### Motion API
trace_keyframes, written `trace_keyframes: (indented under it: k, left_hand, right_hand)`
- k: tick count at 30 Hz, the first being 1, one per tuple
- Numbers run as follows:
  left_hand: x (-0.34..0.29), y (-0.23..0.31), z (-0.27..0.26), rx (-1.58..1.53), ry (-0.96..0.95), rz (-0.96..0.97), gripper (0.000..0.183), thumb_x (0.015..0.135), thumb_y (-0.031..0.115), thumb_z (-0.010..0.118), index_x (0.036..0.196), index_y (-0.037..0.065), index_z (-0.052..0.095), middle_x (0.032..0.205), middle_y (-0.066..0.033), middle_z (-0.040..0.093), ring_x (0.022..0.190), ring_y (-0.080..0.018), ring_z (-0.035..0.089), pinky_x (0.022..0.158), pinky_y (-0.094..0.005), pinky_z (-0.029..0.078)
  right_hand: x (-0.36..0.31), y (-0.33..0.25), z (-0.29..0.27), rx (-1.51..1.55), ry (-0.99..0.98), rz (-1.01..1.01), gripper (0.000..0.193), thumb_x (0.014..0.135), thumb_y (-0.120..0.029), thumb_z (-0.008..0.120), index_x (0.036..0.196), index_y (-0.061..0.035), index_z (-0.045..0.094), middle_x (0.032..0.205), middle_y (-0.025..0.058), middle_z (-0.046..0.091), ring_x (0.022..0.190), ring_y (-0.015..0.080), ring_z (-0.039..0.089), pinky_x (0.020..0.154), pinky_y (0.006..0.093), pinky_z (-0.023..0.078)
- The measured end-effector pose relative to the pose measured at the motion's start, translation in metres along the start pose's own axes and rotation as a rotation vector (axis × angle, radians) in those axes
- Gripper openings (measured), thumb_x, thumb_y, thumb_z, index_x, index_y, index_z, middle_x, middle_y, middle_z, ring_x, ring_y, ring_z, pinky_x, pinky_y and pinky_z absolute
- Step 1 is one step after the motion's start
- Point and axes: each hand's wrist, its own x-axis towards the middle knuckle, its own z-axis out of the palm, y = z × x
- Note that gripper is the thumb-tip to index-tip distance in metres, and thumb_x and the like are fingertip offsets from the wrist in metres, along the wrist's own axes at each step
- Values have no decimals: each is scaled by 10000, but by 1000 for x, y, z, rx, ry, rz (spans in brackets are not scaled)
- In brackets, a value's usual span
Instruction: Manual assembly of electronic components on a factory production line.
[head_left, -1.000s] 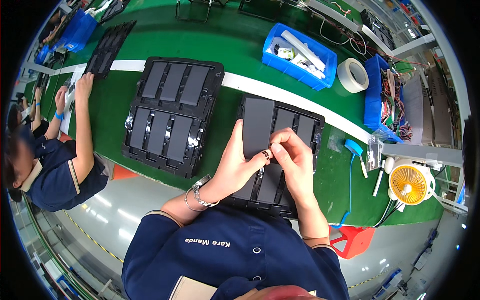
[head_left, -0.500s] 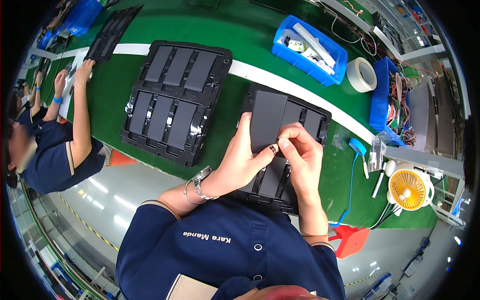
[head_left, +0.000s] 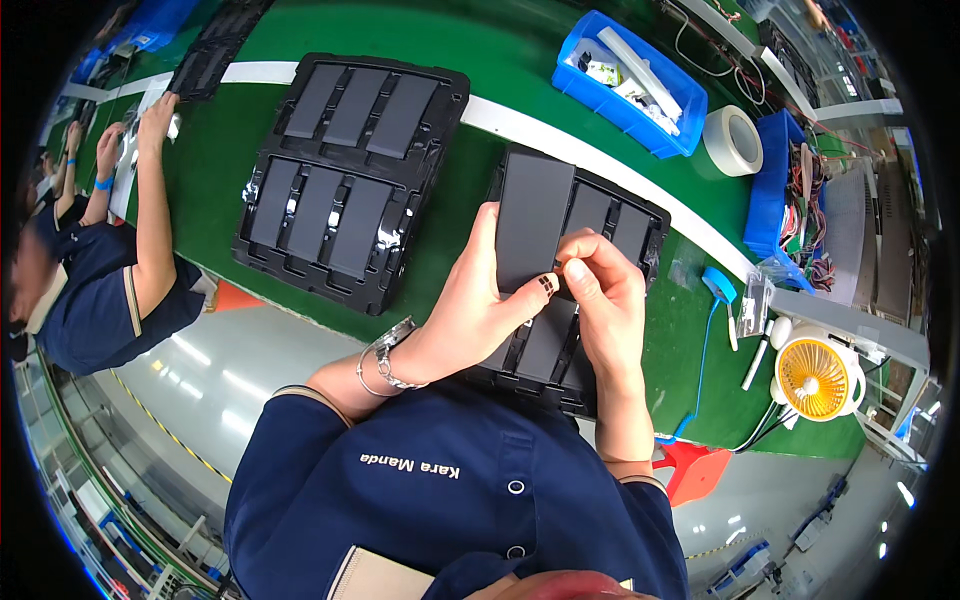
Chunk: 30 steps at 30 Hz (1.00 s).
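Observation:
My left hand [head_left: 465, 310] is closed around a flat dark grey rectangular block [head_left: 535, 215], its thumb along the near end. The block is held above a black moulded tray [head_left: 655, 240] where several similar grey blocks lie in slots. At the block's near right corner my right hand [head_left: 612, 300] is closed, with thumb and forefinger pinched together. Whatever is between those fingertips is too small to make out. To the left, a second black tray [head_left: 345, 163] holds two rows of the same blocks.
Behind stands a blue bin [head_left: 620, 110] with white parts, next to a tape roll [head_left: 733, 140]. At right are a blue bin of wires [head_left: 765, 195], a blue-headed tool [head_left: 718, 285] with a coiled cord, and a yellow-white fan [head_left: 815, 378]. A co-worker [head_left: 110, 290] sits at left.
The view has shifted slightly, so the trays and bins sit a little differently. My hands keep nearly the same hold, the right fingertips still pinched at the block's corner.

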Motion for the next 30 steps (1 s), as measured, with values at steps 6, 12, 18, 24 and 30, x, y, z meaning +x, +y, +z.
trace_keyframes:
  k: [6, 12, 18, 24, 30]
  left_hand:
    - [0, -8, 1, 90, -14, 34, 495, 879, -29, 603, 1295, 4, 335, 1088, -64, 518, 944, -85, 563, 793, -257, 524]
    - [0, -6, 4, 100, -15, 15, 475, 879, -66, 575, 1282, 17, 338, 1055, -49, 519, 876, -68, 582, 743, -238, 545]
    - [0, -9, 3, 128, 1, -10, 472, 873, -72, 572, 1270, 22, 337, 1047, -50, 518, 870, -71, 585, 731, -235, 544]
    - [1, -6, 4, 63, 4, -58, 482, 876, -65, 570, 1284, 25, 329, 1021, -54, 537, 828, -80, 594, 714, -237, 540]
    - [1, -8, 4, 78, -9, 13, 490, 900, -31, 592, 1302, 32, 318, 978, -65, 561, 802, -90, 593, 712, -243, 528]
  right_hand:
    - [-2, -1, -1, -15, -4, 7, 174, 960, -141, 632, 903, 20, 599, 885, 26, 557, 751, 81, 524, 683, 230, 428]
    - [-3, -1, -6, -25, -15, 3, 153, 958, -117, 630, 897, 20, 601, 875, 20, 555, 753, 74, 523, 676, 228, 428]
    - [-2, -4, -4, -78, -7, 14, 102, 955, -61, 612, 908, 30, 603, 885, 32, 563, 767, 78, 546, 690, 230, 450]
    - [-3, -4, -3, -55, -10, 9, 111, 961, -58, 598, 917, 44, 593, 908, 51, 558, 776, 100, 571, 711, 253, 481]
    - [-3, -6, -2, -28, 29, 22, 117, 965, -65, 597, 918, 42, 585, 915, 52, 546, 788, 108, 579, 729, 261, 489]
